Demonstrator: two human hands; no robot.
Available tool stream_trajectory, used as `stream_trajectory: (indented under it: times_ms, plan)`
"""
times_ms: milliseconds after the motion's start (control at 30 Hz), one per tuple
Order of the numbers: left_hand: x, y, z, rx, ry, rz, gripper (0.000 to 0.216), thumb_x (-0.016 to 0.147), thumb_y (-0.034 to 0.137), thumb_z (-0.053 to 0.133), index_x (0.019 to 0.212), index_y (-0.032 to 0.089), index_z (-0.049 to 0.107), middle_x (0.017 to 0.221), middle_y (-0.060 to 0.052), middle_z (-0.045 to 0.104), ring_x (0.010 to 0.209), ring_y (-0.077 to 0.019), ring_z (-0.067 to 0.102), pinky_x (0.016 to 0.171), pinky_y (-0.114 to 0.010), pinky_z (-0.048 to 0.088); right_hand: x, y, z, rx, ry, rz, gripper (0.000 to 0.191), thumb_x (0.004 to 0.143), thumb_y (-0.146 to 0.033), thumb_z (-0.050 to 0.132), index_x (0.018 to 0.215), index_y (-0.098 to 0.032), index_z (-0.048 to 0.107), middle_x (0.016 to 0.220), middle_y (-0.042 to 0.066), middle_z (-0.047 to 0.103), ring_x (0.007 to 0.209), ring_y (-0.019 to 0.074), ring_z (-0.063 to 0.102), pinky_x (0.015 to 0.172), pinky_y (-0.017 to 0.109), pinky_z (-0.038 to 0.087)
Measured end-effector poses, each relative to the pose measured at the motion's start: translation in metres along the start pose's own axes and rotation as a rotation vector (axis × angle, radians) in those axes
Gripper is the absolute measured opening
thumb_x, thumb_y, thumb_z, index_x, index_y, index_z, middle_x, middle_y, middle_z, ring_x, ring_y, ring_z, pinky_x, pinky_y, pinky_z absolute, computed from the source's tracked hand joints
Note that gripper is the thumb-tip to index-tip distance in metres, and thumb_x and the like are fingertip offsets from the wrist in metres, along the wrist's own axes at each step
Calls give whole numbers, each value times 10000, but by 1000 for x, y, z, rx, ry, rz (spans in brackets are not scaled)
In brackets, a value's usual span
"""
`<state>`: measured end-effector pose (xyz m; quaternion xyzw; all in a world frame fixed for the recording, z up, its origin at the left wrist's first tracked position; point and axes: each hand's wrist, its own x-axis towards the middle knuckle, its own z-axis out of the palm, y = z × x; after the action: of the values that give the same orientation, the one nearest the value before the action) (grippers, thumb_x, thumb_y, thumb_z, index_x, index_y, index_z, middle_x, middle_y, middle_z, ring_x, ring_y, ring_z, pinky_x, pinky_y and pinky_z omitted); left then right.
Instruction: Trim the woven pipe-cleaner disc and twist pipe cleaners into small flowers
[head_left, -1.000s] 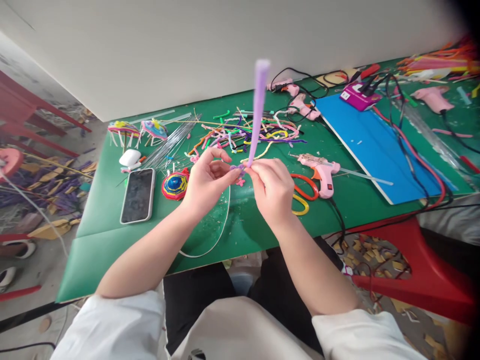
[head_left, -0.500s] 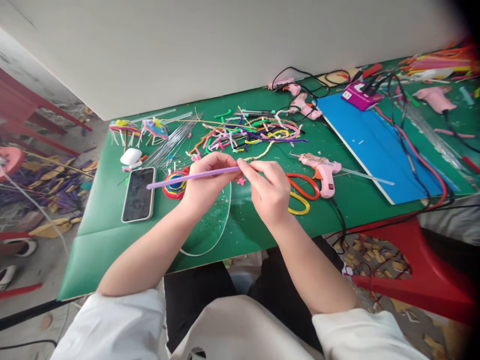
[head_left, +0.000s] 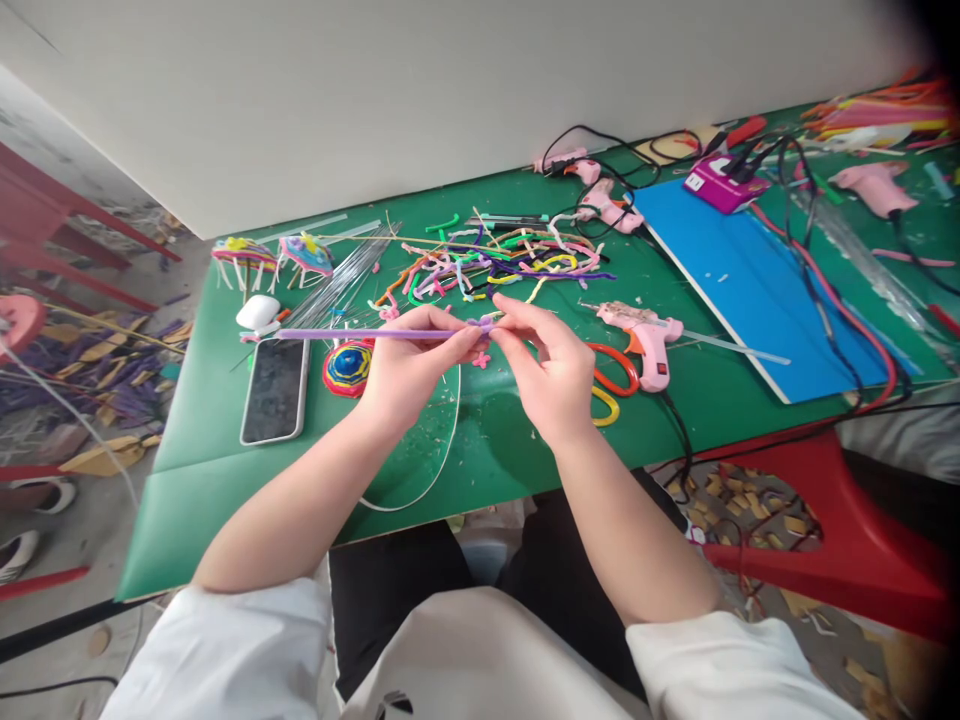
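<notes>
Between my two hands is a purple pipe cleaner (head_left: pixel 337 334), its long straight part reaching left past my left hand (head_left: pixel 409 365). The left thumb and fingers pinch it near its right end, which looks bent or curled. My right hand (head_left: pixel 551 370) pinches that same end with thumb and fingertips. Just below the fingertips a small pink flower shape (head_left: pixel 481 360) shows. A round striped piece in blue, yellow and red (head_left: pixel 348 368) lies beside my left hand, partly covered. Scissors with orange and yellow handles (head_left: pixel 619 372) lie right of my right hand, their blades hidden.
Behind the hands lies a pile of coloured pipe cleaners (head_left: pixel 510 260), with thin metal wires (head_left: pixel 337 275) to its left. A phone (head_left: pixel 274 392) and white case (head_left: pixel 257 312) lie at left. A pink glue gun (head_left: pixel 649 340) and blue board (head_left: pixel 739 290) occupy the right.
The pipe cleaner has levelled out, its left end rising and its right end now looking curled. My right hand has shifted slightly right, with its index finger raised.
</notes>
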<state>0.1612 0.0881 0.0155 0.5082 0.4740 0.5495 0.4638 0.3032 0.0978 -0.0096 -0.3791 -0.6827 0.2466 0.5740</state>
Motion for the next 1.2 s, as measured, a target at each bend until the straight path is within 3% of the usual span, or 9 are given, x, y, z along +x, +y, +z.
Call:
stream_trajectory:
  times_ms: [133, 400, 533, 633, 800, 933, 1067, 1200]
  plan:
    - [0, 2, 2, -77, 20, -12, 194, 666, 267, 749, 735, 147, 612, 668, 3, 675, 606, -108, 660, 609, -221, 561, 0, 1, 1, 52, 2, 35, 249, 873, -244, 509, 1104, -263, 598, 962, 8, 670, 848, 141, 632, 776, 303, 541]
    - [-1, 5, 2, -224, 52, -219, 200, 661, 283, 749, 742, 151, 623, 678, 6, 676, 599, -79, 647, 635, -186, 557, 0, 0, 1, -287, 29, -345, 267, 858, -120, 504, 1064, -269, 586, 881, 2, 692, 807, 152, 617, 753, 320, 515]
    - [0, 7, 1, -212, 68, -233, 204, 633, 244, 765, 749, 157, 622, 666, 22, 665, 593, -75, 643, 639, -185, 561, 0, 1, 2, -310, 9, -406, 281, 852, -95, 500, 1068, -261, 571, 884, 3, 692, 831, 156, 608, 761, 324, 509]
    - [-1, 6, 1, -173, 57, -179, 203, 648, 232, 755, 780, 160, 619, 711, 11, 680, 621, -89, 658, 637, -197, 568, 0, 1, 1, -225, 8, -315, 245, 847, -117, 523, 1044, -255, 568, 901, 0, 682, 824, 143, 616, 765, 315, 515]
    - [-2, 2, 1, -57, 43, 24, 185, 693, 213, 724, 805, 168, 583, 726, 10, 689, 641, -112, 678, 635, -213, 580, 1, -1, 1, 69, -31, 11, 178, 844, -205, 551, 1012, -262, 551, 962, -14, 648, 823, 118, 630, 743, 278, 542]
    - [-4, 4, 4, 31, 41, 142, 220, 701, 190, 718, 829, 183, 540, 686, 31, 672, 613, -108, 676, 608, -200, 578, 3, 0, -1, 247, -67, 197, 209, 819, -256, 590, 1014, -266, 517, 833, -36, 634, 748, 107, 635, 688, 259, 546]
    - [-6, 5, 5, 105, 46, 206, 222, 704, 187, 717, 785, 183, 511, 665, 42, 648, 612, -108, 677, 585, -190, 576, 3, 1, -2, 325, -83, 269, 221, 806, -269, 609, 999, -271, 501, 734, -59, 602, 686, 97, 622, 631, 242, 534]
    - [-5, 3, 4, 139, 38, 216, 218, 717, 203, 706, 784, 184, 500, 660, 43, 640, 614, -111, 679, 579, -191, 579, 2, 0, 1, 286, -42, 217, 198, 819, -247, 591, 1004, -273, 525, 811, -45, 618, 752, 100, 624, 711, 260, 538]
